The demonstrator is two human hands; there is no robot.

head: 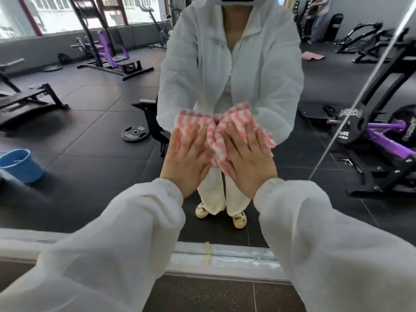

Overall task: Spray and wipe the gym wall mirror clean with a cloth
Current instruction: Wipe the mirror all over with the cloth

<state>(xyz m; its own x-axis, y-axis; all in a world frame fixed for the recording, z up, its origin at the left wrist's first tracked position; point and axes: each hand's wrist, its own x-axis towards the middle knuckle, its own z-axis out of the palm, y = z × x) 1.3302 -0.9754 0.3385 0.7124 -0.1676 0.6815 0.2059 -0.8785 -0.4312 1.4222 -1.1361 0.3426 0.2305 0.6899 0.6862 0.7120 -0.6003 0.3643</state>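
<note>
so both hands (188,158) (248,157), fingers flat & straight, press striped cloth (216,136) w/ long axis sideways on mirror (90,131).

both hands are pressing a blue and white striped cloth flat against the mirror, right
Not quite: the cloth is pink and white striped, not blue and white. The head view shows it. The rest holds: the left hand and right hand both press it flat against the mirror. The only blue thing is the bucket reflected at left.

Dark speckled floor (202,296), pale mirror sill (225,255) along it (yellowish strip (207,253) across)
</note>
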